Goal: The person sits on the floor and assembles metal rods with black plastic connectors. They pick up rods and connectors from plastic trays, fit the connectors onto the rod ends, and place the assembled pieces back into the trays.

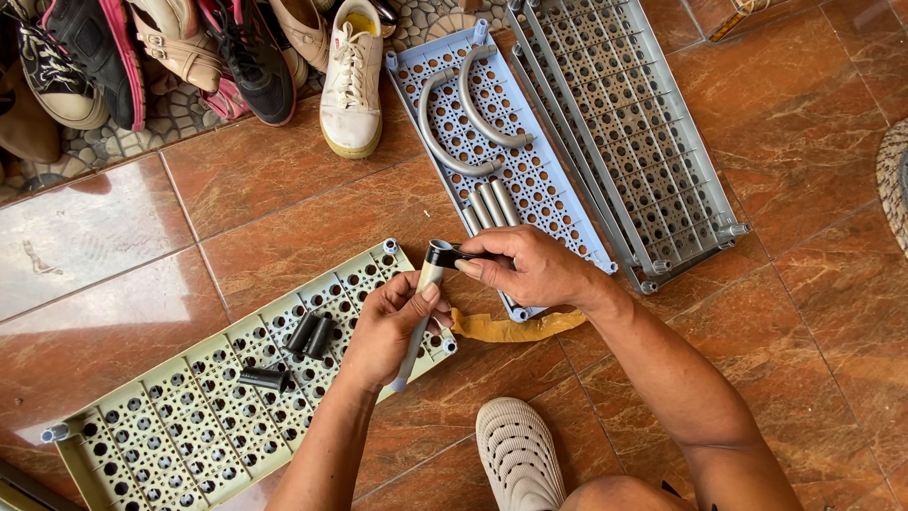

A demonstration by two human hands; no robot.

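Observation:
My left hand [386,326] grips a pale grey tube [422,305] held upright over the corner of a cream perforated shelf panel [170,421]. My right hand [530,270] pinches a small black connector cap [443,254] on the tube's top end. Three loose black connectors [307,333] lie on the cream panel just left of my left hand.
A light blue perforated panel [549,189] holds two curved grey tubes [445,142] and short straight tubes [487,203]. Stacked grey panels [643,123] lie to its right. Shoes [352,76] line the top left. My white clog [518,454] and a strip of tape [511,328] are on the brown tiles.

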